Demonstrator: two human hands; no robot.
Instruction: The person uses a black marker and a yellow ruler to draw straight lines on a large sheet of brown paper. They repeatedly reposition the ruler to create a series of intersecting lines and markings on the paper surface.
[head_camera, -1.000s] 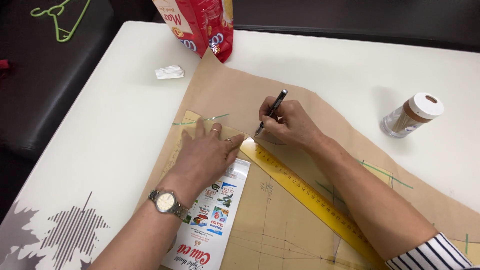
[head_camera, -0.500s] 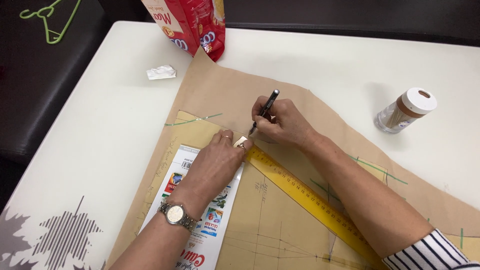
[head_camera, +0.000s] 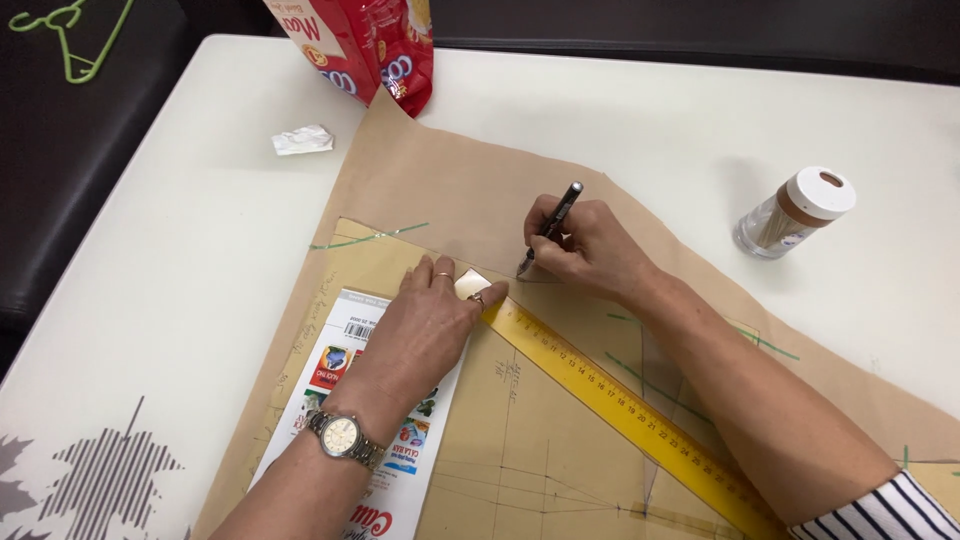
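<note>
The right hand (head_camera: 590, 250) is closed around a dark pen (head_camera: 548, 228), its tip down on the brown pattern paper (head_camera: 470, 190) just beyond the top end of the yellow ruler (head_camera: 620, 405). The left hand (head_camera: 425, 325) lies flat with fingers spread, gripping nothing, pressing on that same top end of the ruler; a ring shows on one finger and a silver wristwatch (head_camera: 340, 437) sits on the wrist. The ruler runs diagonally across the paper, from the left hand down toward the striped sleeve (head_camera: 890, 510) of the right arm. Beneath the left forearm, to the side of the ruler, lies a printed leaflet (head_camera: 345, 370) on the paper. Green and faint pencil lines cross the sheet. Away from the ruler, on the white desk (head_camera: 180, 250), stand a red bag (head_camera: 365, 45) at the paper's far corner, a crumpled white scrap (head_camera: 302, 140) near it, and a small white-capped jar (head_camera: 795, 212) beyond the right hand.
</note>
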